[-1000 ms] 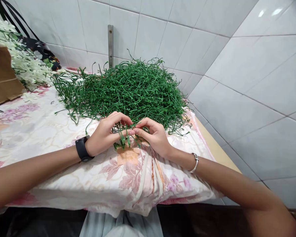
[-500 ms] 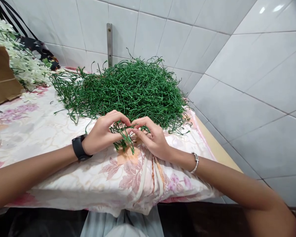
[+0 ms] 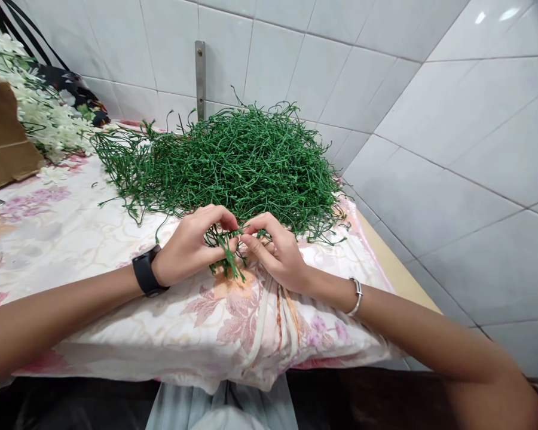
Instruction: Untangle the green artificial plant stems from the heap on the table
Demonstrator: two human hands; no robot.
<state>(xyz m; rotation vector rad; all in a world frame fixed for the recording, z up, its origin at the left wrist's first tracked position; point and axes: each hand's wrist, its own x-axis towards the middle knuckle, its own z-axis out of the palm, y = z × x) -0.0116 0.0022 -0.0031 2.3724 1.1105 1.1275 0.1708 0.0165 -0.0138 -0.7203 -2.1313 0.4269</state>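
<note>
Pinched between the thumb and fingers of my left hand (image 3: 197, 239) is a small bunch of green plastic flower stems (image 3: 228, 257), its ends hanging down over the cloth. My right hand (image 3: 280, 254) meets it at the fingertips, thumb and index finger closed on the same stems. The exact spot where the fingertips touch is partly covered. Just beyond both hands rises a big tangled heap of green artificial stems (image 3: 251, 161), thin and wiry with little knobs at their tips.
A floral cloth (image 3: 94, 251) covers the table, which meets tiled walls behind and at right. White artificial flowers (image 3: 54, 122) and a brown cardboard piece (image 3: 6, 137) lie at the far left, near a dark bag (image 3: 72, 89). Fabric strips (image 3: 264, 322) hang over the front edge.
Both hands stay in nearly the same place above the cloth. My left thumb and fingers have shifted slightly on the bunch, and its hanging stems sit a little differently.
</note>
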